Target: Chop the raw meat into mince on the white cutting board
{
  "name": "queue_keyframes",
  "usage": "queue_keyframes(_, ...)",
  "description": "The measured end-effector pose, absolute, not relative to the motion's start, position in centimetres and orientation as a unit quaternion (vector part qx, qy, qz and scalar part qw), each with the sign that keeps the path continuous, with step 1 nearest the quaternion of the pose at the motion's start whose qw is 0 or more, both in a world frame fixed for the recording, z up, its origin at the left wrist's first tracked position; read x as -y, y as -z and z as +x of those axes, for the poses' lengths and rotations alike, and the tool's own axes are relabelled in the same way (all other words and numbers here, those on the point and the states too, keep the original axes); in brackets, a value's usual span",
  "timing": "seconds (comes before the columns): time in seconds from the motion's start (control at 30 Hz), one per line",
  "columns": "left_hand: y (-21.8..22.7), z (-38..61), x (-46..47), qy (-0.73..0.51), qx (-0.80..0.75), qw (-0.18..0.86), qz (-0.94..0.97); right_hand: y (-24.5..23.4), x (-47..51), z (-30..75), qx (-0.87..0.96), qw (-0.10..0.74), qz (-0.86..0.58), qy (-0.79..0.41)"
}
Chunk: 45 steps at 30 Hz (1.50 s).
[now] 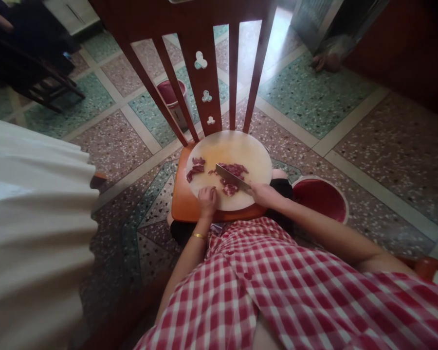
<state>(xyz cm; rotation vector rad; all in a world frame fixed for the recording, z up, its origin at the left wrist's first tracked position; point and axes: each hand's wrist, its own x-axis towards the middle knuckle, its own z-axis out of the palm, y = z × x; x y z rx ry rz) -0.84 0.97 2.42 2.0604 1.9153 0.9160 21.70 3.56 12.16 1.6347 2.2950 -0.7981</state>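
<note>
Fingers (207,196) just beside meat (230,187), knife (232,177) across meat

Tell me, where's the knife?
The knife is in the right hand, its blade lying across the meat on the round board, right of the left hand.

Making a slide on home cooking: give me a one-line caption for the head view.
Right hand slices red meat with a knife on a round board; left hand steadies it.

Meat (229,177) lies on a board (241,146), itself on a chair (182,201).
</note>
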Motion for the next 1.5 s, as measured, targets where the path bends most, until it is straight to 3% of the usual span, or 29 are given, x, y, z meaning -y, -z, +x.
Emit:
queue_keyframes(0.37, -3.4, 2.7, -2.9, -0.165, -0.666, 0.096, 0.721, -13.0, -1.7, 23.5, -0.762, 0.106, 0.571, 0.286)
queue_keyframes(0.67, -3.8, -1.2, -4.3, -0.196, -0.747, 0.328, 0.544, -12.0, -0.6, 24.1, -0.753, 0.085, 0.528, 0.384)
queue_keyframes(1.13, -3.8, -2.6, -0.9, -0.162, -0.749, 0.189, 0.614, -12.5, -2.3, 20.7, -0.778, 0.093, 0.544, 0.299)
queue_keyframes(1.37, -4.4, -2.4, 0.1, -0.181, -0.742, 0.095, 0.639, -11.6, -0.9, 20.9, -0.781, 0.144, 0.531, 0.296)
queue_keyframes(1.5, -4.5, -0.9, -1.0, -0.133, -0.696, 0.102, 0.699, -12.0, -0.6, 22.6, -0.761, 0.175, 0.565, 0.268)
